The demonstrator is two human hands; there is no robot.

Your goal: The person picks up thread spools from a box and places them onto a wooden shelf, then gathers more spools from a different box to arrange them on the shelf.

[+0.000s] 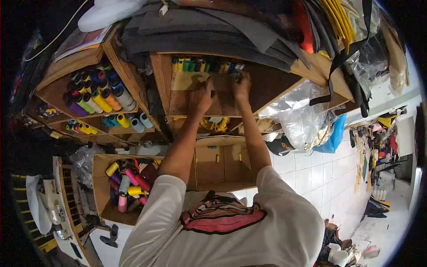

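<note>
Both my arms reach up into a wooden shelf compartment point(271, 86). Along its back stands a row of small thread spools point(200, 66) in yellow, green and dark colours. My left hand point(201, 99) grips the edge of a brown cardboard piece point(186, 83) that stands in front of the row. My right hand point(241, 86) is higher, with its fingertips at the spools on the right end of the row. The fingers hide whether they hold one.
To the left, shelves hold large thread cones point(100, 99). Below, an open cardboard box point(101, 187) has several coloured cones. Dark fabric point(200, 33) is piled on top of the shelf, and plastic bags point(302, 120) hang at the right. A white tiled floor point(320, 178) lies below right.
</note>
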